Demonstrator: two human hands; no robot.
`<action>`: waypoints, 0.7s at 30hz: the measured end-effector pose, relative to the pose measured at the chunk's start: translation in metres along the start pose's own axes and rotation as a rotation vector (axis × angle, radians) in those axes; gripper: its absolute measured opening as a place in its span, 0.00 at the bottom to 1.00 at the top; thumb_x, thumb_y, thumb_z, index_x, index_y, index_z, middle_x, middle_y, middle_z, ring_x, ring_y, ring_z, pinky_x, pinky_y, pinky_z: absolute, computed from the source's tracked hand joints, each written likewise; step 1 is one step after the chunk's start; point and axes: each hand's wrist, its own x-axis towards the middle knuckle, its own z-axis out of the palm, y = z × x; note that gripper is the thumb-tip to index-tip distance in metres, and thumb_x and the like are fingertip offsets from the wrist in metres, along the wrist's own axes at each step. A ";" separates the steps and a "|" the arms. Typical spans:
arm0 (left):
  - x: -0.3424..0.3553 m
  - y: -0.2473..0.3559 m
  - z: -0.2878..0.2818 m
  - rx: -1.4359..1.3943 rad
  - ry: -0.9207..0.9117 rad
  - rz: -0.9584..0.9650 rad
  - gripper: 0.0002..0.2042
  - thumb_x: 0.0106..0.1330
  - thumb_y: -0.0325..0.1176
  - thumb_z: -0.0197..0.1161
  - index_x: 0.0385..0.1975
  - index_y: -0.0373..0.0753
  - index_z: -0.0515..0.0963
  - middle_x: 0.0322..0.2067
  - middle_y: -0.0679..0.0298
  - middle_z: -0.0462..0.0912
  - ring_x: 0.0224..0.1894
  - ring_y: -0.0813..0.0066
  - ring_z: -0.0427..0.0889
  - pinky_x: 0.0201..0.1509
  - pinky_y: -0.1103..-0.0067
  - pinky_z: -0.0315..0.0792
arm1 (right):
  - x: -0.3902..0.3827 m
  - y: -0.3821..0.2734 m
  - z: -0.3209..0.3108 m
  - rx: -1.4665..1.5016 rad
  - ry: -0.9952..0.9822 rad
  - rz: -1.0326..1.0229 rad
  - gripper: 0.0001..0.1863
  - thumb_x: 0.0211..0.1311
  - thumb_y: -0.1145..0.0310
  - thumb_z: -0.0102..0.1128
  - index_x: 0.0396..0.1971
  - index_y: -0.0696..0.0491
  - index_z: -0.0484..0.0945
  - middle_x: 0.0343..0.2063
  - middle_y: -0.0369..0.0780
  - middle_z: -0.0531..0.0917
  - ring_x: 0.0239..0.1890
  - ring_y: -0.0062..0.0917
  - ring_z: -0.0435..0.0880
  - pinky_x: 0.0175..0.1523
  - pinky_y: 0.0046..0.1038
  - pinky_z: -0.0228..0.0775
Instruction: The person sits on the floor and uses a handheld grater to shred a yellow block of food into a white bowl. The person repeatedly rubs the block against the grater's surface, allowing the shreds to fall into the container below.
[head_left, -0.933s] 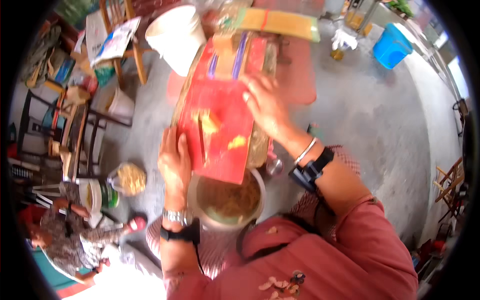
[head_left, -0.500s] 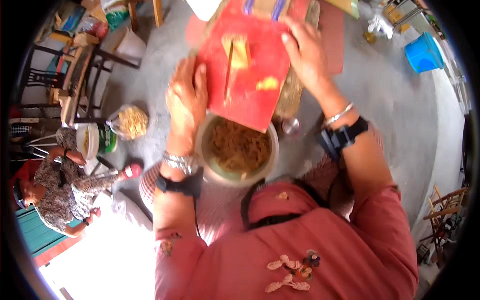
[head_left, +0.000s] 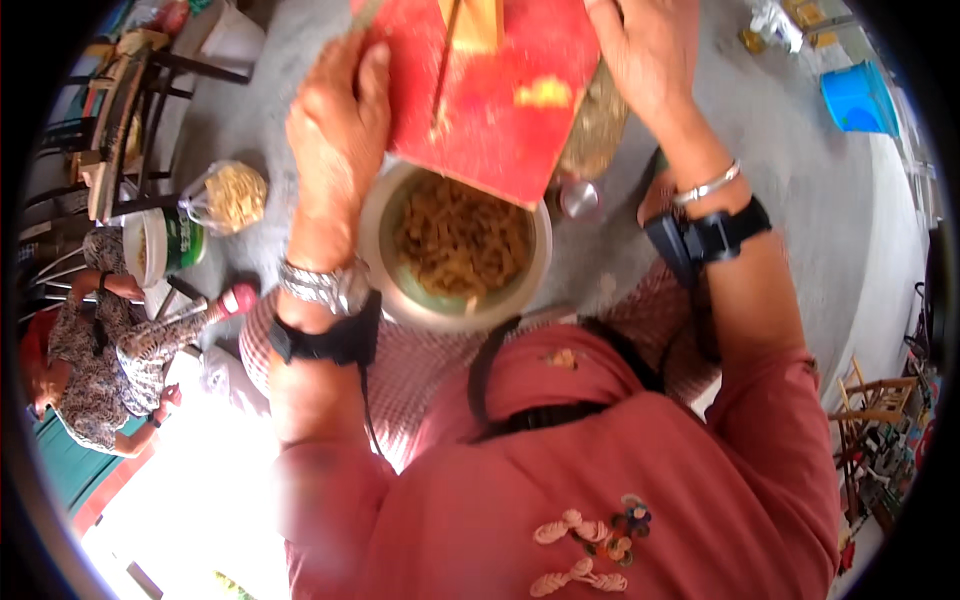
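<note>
A red board (head_left: 480, 110) slants over the far rim of a pale round basin (head_left: 540, 265). On the board are a narrow dark slit, a tan wooden-looking piece (head_left: 478, 28) and a yellow scrap (head_left: 543, 93). My left hand (head_left: 335, 115) is closed at the board's left edge, thumb uppermost. At its right edge, my right hand (head_left: 645, 55) grips too, though its fingertips are cut off by the picture's top. Brown, strip-like pieces (head_left: 460, 240) fill much of the basin, which sits close in front of my lap.
Under the board's right side shows a worn wooden support (head_left: 597, 130), with a small metal container (head_left: 580, 198) beside it. A bag of pale strips (head_left: 235, 197) and a white-and-green bucket (head_left: 165, 245) stand left, near a seated person (head_left: 95, 350). A blue bucket (head_left: 858, 98) stands far right.
The view has tilted nearer to me, so the board, basin and both hands sit differently in the picture. Both hands stay at the board's edges.
</note>
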 end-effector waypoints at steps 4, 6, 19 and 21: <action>0.002 -0.006 0.009 0.072 0.045 -0.003 0.19 0.72 0.43 0.58 0.54 0.35 0.78 0.53 0.47 0.81 0.56 0.53 0.81 0.58 0.70 0.73 | 0.004 -0.002 -0.005 0.008 -0.025 0.030 0.20 0.67 0.70 0.52 0.58 0.58 0.72 0.54 0.50 0.76 0.58 0.46 0.72 0.64 0.40 0.64; 0.004 -0.001 0.006 0.025 0.030 -0.007 0.20 0.72 0.44 0.57 0.54 0.35 0.78 0.53 0.48 0.81 0.56 0.51 0.80 0.58 0.70 0.73 | 0.004 -0.004 -0.005 0.013 -0.026 0.035 0.20 0.67 0.70 0.52 0.58 0.58 0.72 0.54 0.50 0.75 0.58 0.46 0.72 0.64 0.40 0.64; 0.002 -0.005 0.007 0.087 0.053 0.000 0.20 0.72 0.44 0.58 0.54 0.34 0.78 0.54 0.47 0.80 0.57 0.52 0.79 0.60 0.69 0.72 | 0.005 -0.007 -0.006 0.030 -0.034 0.055 0.20 0.67 0.71 0.52 0.58 0.58 0.72 0.55 0.49 0.75 0.59 0.45 0.72 0.66 0.39 0.63; 0.003 -0.001 0.005 0.067 0.039 -0.012 0.20 0.72 0.43 0.58 0.54 0.34 0.78 0.54 0.47 0.80 0.57 0.51 0.79 0.60 0.69 0.72 | 0.005 -0.006 -0.006 0.027 -0.030 0.053 0.20 0.67 0.71 0.52 0.58 0.57 0.72 0.55 0.49 0.75 0.59 0.45 0.72 0.66 0.38 0.63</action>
